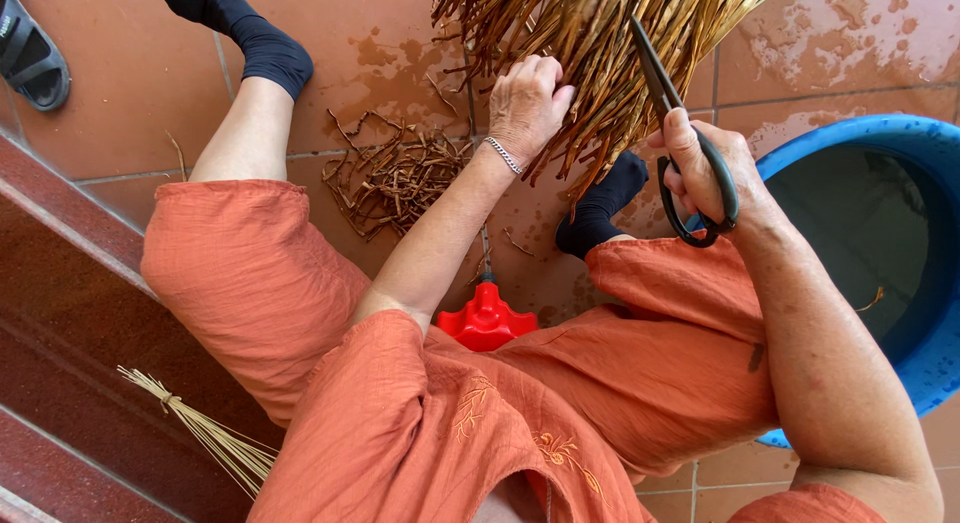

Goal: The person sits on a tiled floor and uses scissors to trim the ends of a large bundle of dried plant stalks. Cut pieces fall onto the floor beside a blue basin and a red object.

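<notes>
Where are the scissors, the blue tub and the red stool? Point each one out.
scissors (655, 78): head view, on the dark blades
blue tub (935, 143): head view, on its rim
red stool (487, 318): head view, on its top

trimmings (395, 178) left of bundle (590, 43), tub (905, 143) right

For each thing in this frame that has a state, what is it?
Left hand: gripping the dried bundle.
Right hand: holding the scissors, blades closed, tip in the bundle.
Cuttings: loose on the wet floor.
Blue tub: upright, open.
Straw bunch: tied, on the step.
</notes>
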`<state>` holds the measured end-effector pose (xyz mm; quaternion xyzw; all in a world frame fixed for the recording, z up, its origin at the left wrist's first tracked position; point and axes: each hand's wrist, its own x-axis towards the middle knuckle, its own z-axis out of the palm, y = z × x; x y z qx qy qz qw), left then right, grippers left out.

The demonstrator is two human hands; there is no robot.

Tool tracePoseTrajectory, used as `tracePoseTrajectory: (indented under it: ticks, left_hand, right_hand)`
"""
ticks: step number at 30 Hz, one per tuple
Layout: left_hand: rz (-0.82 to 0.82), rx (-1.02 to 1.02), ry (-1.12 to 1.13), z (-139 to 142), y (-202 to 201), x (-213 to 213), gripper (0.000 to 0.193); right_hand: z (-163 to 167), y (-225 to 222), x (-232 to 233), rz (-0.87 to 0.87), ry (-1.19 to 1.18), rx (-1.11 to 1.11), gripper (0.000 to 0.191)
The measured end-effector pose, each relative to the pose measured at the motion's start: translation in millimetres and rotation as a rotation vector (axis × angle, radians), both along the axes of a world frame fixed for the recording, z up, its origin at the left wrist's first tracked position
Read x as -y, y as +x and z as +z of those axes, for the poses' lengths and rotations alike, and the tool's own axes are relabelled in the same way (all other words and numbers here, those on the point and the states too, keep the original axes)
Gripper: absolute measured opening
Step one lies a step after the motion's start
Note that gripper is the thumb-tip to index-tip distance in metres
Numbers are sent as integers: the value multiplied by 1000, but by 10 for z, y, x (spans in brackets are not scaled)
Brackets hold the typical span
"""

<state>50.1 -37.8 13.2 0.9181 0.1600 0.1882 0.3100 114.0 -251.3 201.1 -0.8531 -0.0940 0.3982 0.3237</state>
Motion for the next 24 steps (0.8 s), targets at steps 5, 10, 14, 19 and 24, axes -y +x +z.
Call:
tracePoseTrajectory:
  ticks: [5,10,14,19,24]
  left_hand:
    - [38,-23,-516,18,-98,-91,9]
    - [5,60,-806,140,-237,-88,12]
    - [-31,34,-865,255,-245,-27,13]
    - [-27,25,-879,277,-228,-7,12]
    - [-114,-89,-736,42,-415,-250,7]
  right_hand:
    - [24,-5,37,95,-19,-43,84]
    - [-11,-8,41,159,-35,-97,88]
    - [-73,-30,-43,154,-31,-90,85]
    - [-123,-70,-150,170,-45,-40,81]
    - [-93,-49,-91,109,-27,-30,80]
